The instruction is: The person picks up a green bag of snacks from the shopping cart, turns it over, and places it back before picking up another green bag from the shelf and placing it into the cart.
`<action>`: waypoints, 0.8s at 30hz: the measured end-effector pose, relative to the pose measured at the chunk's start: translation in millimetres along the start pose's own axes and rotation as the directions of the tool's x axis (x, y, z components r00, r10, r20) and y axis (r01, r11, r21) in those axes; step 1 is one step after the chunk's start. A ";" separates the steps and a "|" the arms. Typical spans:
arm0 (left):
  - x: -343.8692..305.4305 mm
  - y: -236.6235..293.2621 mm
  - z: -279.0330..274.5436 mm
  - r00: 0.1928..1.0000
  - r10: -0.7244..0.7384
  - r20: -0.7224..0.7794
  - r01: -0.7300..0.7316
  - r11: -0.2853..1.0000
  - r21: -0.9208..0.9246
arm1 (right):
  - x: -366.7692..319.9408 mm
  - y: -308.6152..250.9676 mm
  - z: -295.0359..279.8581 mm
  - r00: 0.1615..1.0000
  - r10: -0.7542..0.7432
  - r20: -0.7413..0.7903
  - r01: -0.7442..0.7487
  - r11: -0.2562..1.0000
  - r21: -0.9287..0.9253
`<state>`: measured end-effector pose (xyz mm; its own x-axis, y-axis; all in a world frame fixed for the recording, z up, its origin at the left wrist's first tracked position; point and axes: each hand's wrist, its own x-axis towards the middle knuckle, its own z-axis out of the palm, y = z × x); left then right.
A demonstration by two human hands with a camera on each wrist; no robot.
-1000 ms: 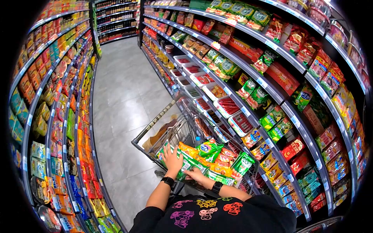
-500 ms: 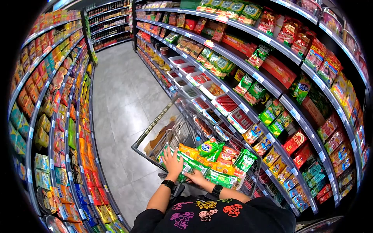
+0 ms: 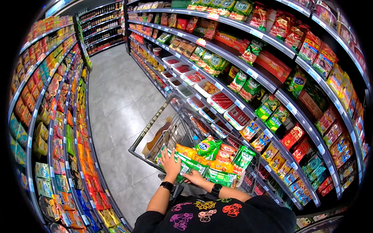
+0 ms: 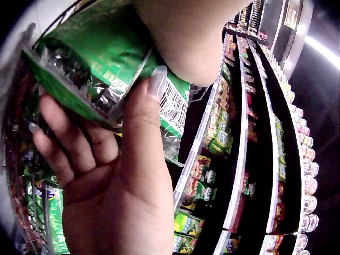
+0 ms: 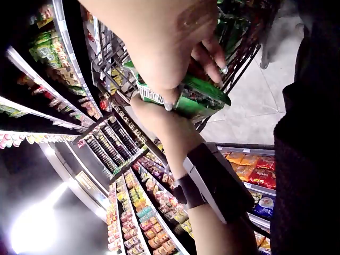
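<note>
A long green snack packet [image 3: 191,167], with a printed barcode, lies over the goods in the shopping cart [image 3: 136,150]. On its left part rests my left hand [image 3: 170,165], fingers straight and spread. My right hand [image 3: 193,178] grips the near edge. In the left wrist view the right hand [image 4: 117,180] has its thumb on the packet [image 4: 101,58] beside the barcode and its fingers behind; the heel of the left hand [image 4: 186,42] covers part of it. Around the hands are orange-yellow packets [image 3: 186,150], a green bag [image 3: 210,146] and another green bag [image 3: 244,156].
Shelves of packaged snacks [image 3: 252,91] rise on the right, close along the cart. White trays [image 3: 221,101] of red packs stand on a lower shelf. Another row of shelves [image 3: 58,128] is on the left, with a grey tiled floor [image 3: 112,97] between. Bottles line the far shelves [image 3: 101,29].
The head view has swung a little, so shelves and aisle sit further left in it. Both hands stay on the green packet in nearly the same pose.
</note>
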<state>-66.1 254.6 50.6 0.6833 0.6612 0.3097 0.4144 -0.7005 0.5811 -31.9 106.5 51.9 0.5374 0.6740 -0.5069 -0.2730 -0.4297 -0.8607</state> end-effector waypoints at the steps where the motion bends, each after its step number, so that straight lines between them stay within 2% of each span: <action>1: 0.0 -0.1 -0.1 1.000 -0.001 0.000 0.001 1.000 -0.001 | 0.9 1.1 -0.4 1.000 0.006 -0.002 -0.006 1.000 -0.009; 4: 0.0 -0.8 0.9 1.000 -0.004 0.004 0.004 1.000 0.008 | 4.9 5.2 -0.6 1.000 0.009 0.012 -0.009 0.999 -0.031; 7: 0.5 -1.9 1.4 1.000 -0.003 0.012 0.003 1.000 0.012 | 5.2 7.6 2.0 0.999 -0.003 -0.046 0.002 1.000 -0.025; 15: 1.6 -6.7 5.7 0.999 -0.008 0.034 0.007 1.000 0.026 | 5.7 1.6 -0.2 1.000 0.009 -0.018 -0.009 1.000 -0.029; 17: 4.2 -12.5 8.5 0.996 -0.019 0.090 0.020 1.000 -0.008 | 1.8 -6.5 -3.5 0.997 0.068 0.042 -0.065 0.995 -0.081; 18: 6.8 -18.4 12.7 0.987 -0.027 0.155 0.035 0.998 -0.051 | 8.6 0.1 -3.5 0.996 0.067 0.057 -0.062 0.994 -0.085; 21: 21.6 -43.3 20.0 0.929 -0.029 0.369 0.092 0.984 -0.154 | 1.7 -28.0 4.0 0.994 0.054 0.098 -0.044 0.994 -0.098; 22: 29.4 -46.1 14.1 0.903 -0.062 0.425 0.187 0.948 -0.259 | 0.4 -41.0 8.9 0.993 0.071 0.093 -0.062 0.994 -0.095; 24: 40.1 -51.9 2.8 0.852 -0.096 0.514 0.360 0.821 -0.443 | -1.5 -63.1 18.6 0.996 -0.004 0.089 0.004 1.000 0.002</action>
<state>-58.5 316.7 30.8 0.8519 0.4924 -0.1786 0.3194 -0.2181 0.9222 -30.3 143.8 106.1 0.4657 0.7265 -0.5052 -0.2719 -0.4259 -0.8630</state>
